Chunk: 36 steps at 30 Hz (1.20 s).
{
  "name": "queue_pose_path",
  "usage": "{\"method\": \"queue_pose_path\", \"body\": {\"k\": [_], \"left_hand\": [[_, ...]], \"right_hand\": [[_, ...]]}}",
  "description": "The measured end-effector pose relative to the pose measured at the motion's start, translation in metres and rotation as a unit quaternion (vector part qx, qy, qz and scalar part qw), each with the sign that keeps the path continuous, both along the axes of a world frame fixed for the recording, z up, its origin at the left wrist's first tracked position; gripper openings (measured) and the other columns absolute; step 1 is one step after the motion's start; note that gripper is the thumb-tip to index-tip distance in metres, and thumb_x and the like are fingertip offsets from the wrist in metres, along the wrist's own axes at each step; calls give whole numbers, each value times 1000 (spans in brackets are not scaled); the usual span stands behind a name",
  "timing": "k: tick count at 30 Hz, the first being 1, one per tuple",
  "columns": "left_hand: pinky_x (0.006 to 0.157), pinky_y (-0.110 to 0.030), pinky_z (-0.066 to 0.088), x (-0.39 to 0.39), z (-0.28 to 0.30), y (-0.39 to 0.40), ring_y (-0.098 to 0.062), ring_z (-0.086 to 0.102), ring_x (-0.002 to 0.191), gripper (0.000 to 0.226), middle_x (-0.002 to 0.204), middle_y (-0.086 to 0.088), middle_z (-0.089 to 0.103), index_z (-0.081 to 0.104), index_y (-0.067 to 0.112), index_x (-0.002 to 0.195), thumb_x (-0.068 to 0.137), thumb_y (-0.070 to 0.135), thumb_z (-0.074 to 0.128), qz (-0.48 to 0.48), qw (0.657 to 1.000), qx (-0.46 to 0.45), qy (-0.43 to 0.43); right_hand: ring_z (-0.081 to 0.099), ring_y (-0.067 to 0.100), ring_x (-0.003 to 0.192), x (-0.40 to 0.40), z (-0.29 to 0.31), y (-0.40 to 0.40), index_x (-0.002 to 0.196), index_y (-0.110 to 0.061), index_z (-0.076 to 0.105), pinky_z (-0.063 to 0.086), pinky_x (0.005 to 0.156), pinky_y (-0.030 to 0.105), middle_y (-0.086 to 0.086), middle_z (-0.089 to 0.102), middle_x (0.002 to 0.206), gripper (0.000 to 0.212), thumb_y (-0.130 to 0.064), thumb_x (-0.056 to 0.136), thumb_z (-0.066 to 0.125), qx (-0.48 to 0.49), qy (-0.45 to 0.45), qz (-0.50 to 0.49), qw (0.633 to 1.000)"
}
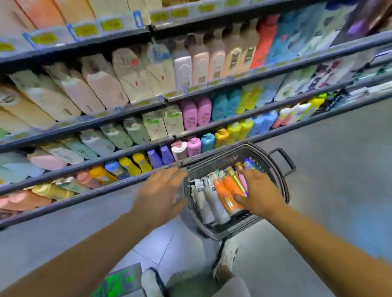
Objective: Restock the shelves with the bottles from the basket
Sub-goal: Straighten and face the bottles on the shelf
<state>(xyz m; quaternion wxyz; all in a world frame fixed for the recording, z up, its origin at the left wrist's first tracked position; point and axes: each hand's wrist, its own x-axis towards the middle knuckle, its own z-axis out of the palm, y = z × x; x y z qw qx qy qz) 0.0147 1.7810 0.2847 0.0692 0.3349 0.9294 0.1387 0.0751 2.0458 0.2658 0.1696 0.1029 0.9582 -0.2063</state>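
Over the dark plastic mesh basket (pixel 278 165), the left hand (pixel 161 193) spreads empty while the right hand (pixel 258 190) rests, fingers bent, on two smooth orange bottles (pixel 226 194) beside two grey ones (pixel 209 201).

Your basket (pixel 278 165) is black w/ a slatted grid pattern, holding two orange bottles (pixel 227 192), white/grey bottles (pixel 212 202) w/ dark label patches, plus a pink one (pixel 243 181) and a yellow-green tube w/ gold cap (pixel 237 178). Shelves (pixel 186 96) in front of you are dark grey w/ yellow price tags; stock runs cream, peach & beige up top, mint green, pink, blue & yellow lower down, purple & gold near the bottom. Floor (pixel 344 171) is plain grey, shoes (pixel 154 290) white w/ dark trim, & there's a green-printed patch (pixel 116 284) on the floor by your left foot.
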Motion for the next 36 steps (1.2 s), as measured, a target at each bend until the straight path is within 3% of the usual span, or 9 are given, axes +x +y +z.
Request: {"method": "queue_pose_path", "body": {"k": [6,10,20,24,29,33,36], "left_hand": [[86,-52,56,-17,-66,86,-45,65,104,66,123,-24,64,64,0,125,67,19,87,-10,996,-34,-80],[107,-46,40,-33,-124,119,-39,51,127,66,142,-18,52,54,8,140,81,25,77,21,992,-38,-119],[111,-42,37,-54,-280,139,-32,43,135,69,150,-9,46,44,15,147,86,32,71,54,975,-79,-203],[108,-43,39,-62,-328,128,-33,45,131,69,146,-9,49,46,13,147,86,31,73,42,970,-78,-226],[108,-41,38,-77,-373,115,-28,41,132,67,149,-3,45,43,17,148,88,34,68,33,962,-80,-260],[108,-43,39,-84,-396,107,-30,41,133,67,149,-4,45,43,16,148,89,34,68,27,956,-72,-283],[107,-43,39,-86,-405,104,-30,41,132,67,149,-3,45,42,16,148,88,33,68,25,953,-67,-294]], "right_hand": [[52,34,123,-9,-83,82,140,-5,47,40,103,38,18,56,134,64,-37,88,65,-20,-77,-11,997],[50,35,120,-18,-138,105,139,-9,45,49,92,38,15,54,131,62,-37,88,66,-32,-121,-28,992],[52,31,117,-24,-293,73,133,-9,47,48,90,36,13,51,129,55,-28,86,70,-138,-164,-63,975],[45,33,125,-24,-346,48,143,-5,40,43,97,37,14,45,138,72,-20,82,75,-145,-140,-91,975],[22,29,146,-32,-396,18,157,-17,16,24,115,41,6,19,161,92,-32,84,72,-60,-139,-107,983],[51,46,121,-35,-413,0,147,1,39,41,99,56,24,49,140,84,-20,75,77,56,-84,-117,988],[43,44,126,-30,-424,-6,152,-2,30,26,108,53,26,45,139,74,-33,91,59,89,-129,-110,982]]}}
